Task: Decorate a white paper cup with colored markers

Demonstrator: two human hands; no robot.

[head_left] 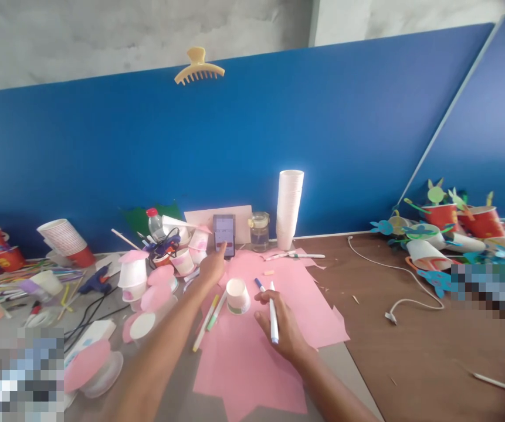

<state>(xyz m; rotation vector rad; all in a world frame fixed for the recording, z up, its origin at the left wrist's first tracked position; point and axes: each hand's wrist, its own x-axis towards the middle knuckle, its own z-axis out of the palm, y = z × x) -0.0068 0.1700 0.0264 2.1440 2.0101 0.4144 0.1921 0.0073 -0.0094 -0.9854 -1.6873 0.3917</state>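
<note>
My left hand [214, 266] reaches forward with the index finger stretched onto the lower screen of an upright phone [224, 225]. Its other fingers are hard to make out. My right hand [285, 328] holds a white marker [273, 316] with a blue end pointing toward me. By its fingertips is a small dark blue piece [259, 284], maybe a cap. Between the hands a white paper cup [237, 295] stands on pink paper [263, 369]. Left of the cup lie a yellow-ended marker [205, 324] and a green-ended marker [216, 312].
A tall stack of white cups [290, 211] and a glass jar [260, 232] stand against the blue partition [252, 129]. Pink-topped cups [133, 272] and a glue gun [96, 281] crowd the left. A white cable [402, 266] and cup crafts [441, 220] lie right.
</note>
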